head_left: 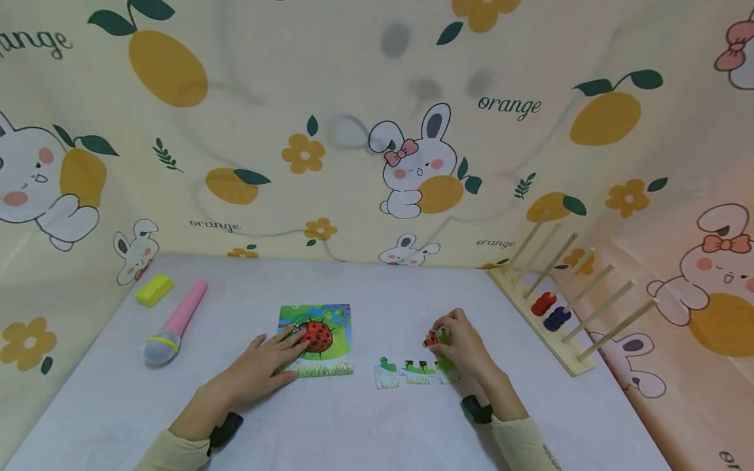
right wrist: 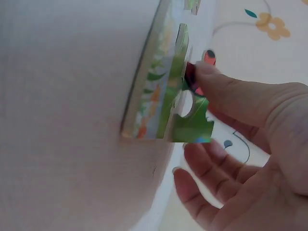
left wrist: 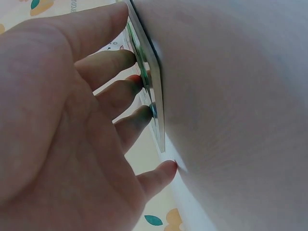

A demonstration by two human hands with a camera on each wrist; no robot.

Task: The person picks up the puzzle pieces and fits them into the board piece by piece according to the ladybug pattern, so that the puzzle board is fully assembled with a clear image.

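My left hand lies with spread fingers on the left part of a square ladybug puzzle board. In the left wrist view, the fingertips and thumb of that hand touch the board's edge and face. My right hand pinches a red-and-black puzzle piece between thumb and finger, partly covered by the thumb in the right wrist view. A green puzzle piece sits just beneath it. Along the bottom row lie grass-edged puzzle pieces, the rightmost partly hidden by the right hand.
A pink toy microphone and a yellow block lie at the back left. To the right stands a wooden peg rack with red beads and blue beads. A printed cloth backdrop rises behind the white table.
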